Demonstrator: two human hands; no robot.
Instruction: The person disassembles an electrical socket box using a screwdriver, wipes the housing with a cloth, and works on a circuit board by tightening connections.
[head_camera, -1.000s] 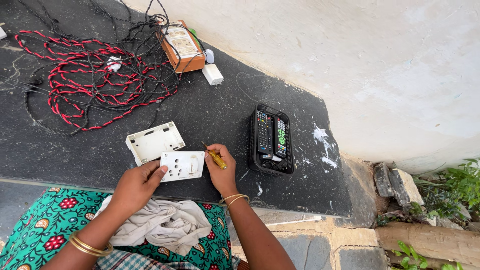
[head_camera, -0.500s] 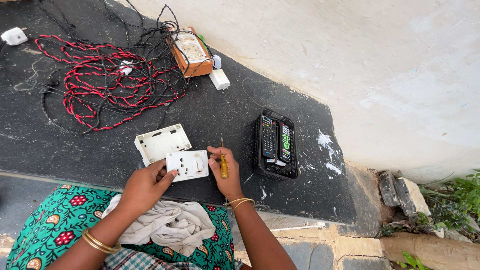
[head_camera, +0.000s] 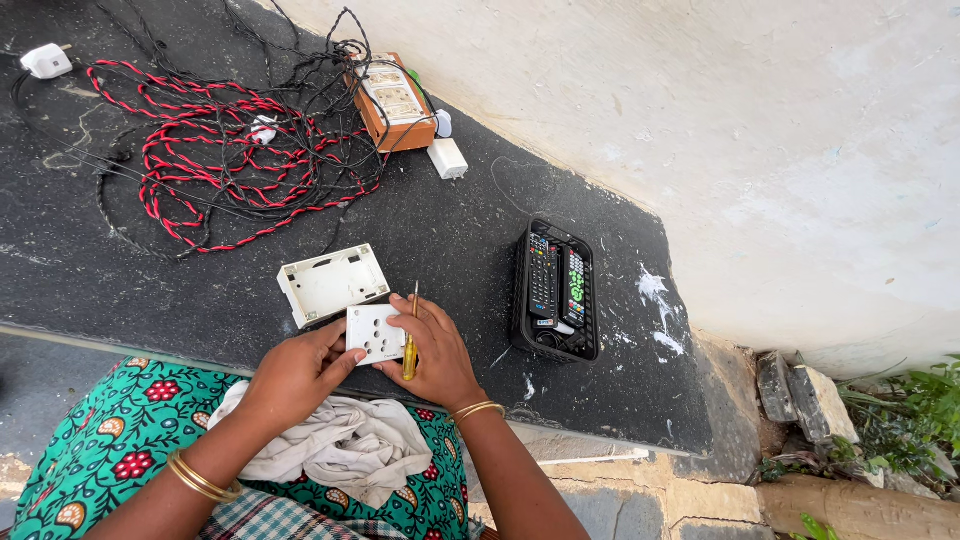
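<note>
Since the earlier frame both hands have drawn the plate nearer the slab's front edge, and the screwdriver has swung from slanting to near upright. Landmark: open white box.

1. Plug, white; far up-left of box, at the cable's end.
2. Wires, red and black, in a loose tangle; above and left of box.
3. Cloth, pale, crumpled on the lap; below box.
4. Left hand; below box, fingers curled, thumb and fingertips pinching the plate's left edge.
5. Box: empty, cavity upward, lying on the black slab.
6. Plate, white socket face; touching the box's lower right corner, held between both hands.
7. Board, wooden with switches; above box, wires running to it.
8. Screwdriver, yellow handle; just right of plate, tip pointing away from the person.
9. Right hand; right of plate, fingers closed about the screwdriver, thumb on the plate's right edge.
10. Adapter, white block; up-right of box.
11. Basket, black, holding two remotes; well right of box.

Progress, as judged: plate and box are separate; whether screws are in cannot be told. Joining or wiring appears outstanding.
</note>
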